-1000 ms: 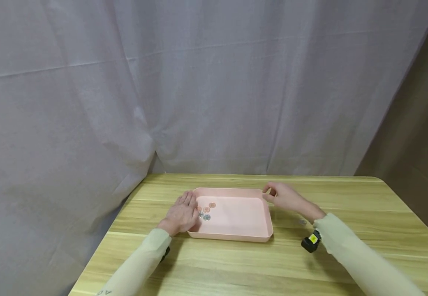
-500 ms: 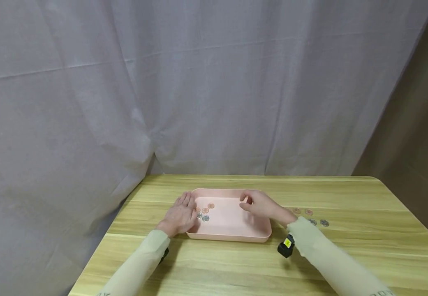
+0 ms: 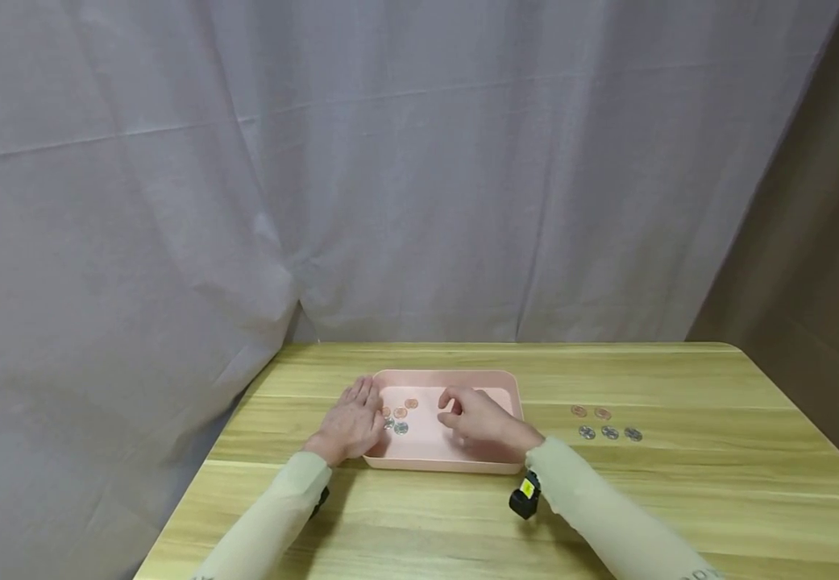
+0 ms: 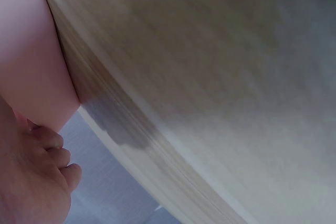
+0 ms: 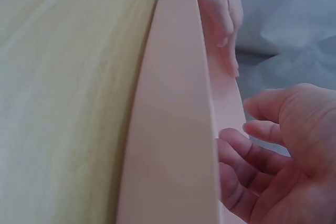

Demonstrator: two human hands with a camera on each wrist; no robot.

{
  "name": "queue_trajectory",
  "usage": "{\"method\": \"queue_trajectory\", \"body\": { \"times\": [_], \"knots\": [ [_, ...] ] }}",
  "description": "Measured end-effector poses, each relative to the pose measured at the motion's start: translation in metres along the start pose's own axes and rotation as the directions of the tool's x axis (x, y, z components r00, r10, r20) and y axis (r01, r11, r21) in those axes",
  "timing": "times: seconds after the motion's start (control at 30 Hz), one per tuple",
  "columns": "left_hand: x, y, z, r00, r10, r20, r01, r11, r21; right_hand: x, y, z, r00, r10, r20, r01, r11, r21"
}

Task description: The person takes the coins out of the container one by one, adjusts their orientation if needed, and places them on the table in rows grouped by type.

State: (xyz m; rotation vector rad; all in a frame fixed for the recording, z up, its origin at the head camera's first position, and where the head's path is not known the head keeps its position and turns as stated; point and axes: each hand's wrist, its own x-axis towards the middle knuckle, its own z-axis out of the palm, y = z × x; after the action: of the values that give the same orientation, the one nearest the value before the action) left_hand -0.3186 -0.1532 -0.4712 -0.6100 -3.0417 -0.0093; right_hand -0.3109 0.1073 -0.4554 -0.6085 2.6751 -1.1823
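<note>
My left hand (image 3: 350,420): flat on left side of tray (image 3: 442,466) | right hand (image 3: 480,419): unclenched, above tray | coins (image 3: 610,432): inside tray, also right of it

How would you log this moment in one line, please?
left hand: at left edge of tray; right hand: over tray, no held coin visible; inner coins: tray's left side; outer coins: five, right of tray

– We see a plain pink tray (image 3: 442,466). What about the table (image 3: 419,524)?
– We see yellow-brown with long stripes.
– And the coins (image 3: 579,411)?
– We see some orange-brown and some silver.
– What colour do we call the sleeves (image 3: 589,503)?
– We call them pale, creamy green. The little box (image 3: 524,503) by the right one is black, and we spot a yellow patch (image 3: 528,488) on it.
– And the curtain (image 3: 404,201)?
– We'd say grey, a bit purple.
</note>
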Motion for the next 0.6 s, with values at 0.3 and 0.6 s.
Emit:
{"method": "queue_trajectory", "body": {
  "times": [0.3, 0.6],
  "knots": [
    [0.001, -0.001, 0.001, 1.0, -0.001, -0.011, 0.001, 1.0, -0.003, 0.017, 0.0, 0.022, 1.0, -0.012, -0.025, 0.012, 1.0, -0.021],
    [0.001, -0.002, 0.003, 1.0, 0.007, -0.024, -0.007, 1.0, -0.004, 0.03, -0.008, 0.038, 0.999, -0.045, -0.014, 0.044, 0.998, -0.051]
  ]
}}
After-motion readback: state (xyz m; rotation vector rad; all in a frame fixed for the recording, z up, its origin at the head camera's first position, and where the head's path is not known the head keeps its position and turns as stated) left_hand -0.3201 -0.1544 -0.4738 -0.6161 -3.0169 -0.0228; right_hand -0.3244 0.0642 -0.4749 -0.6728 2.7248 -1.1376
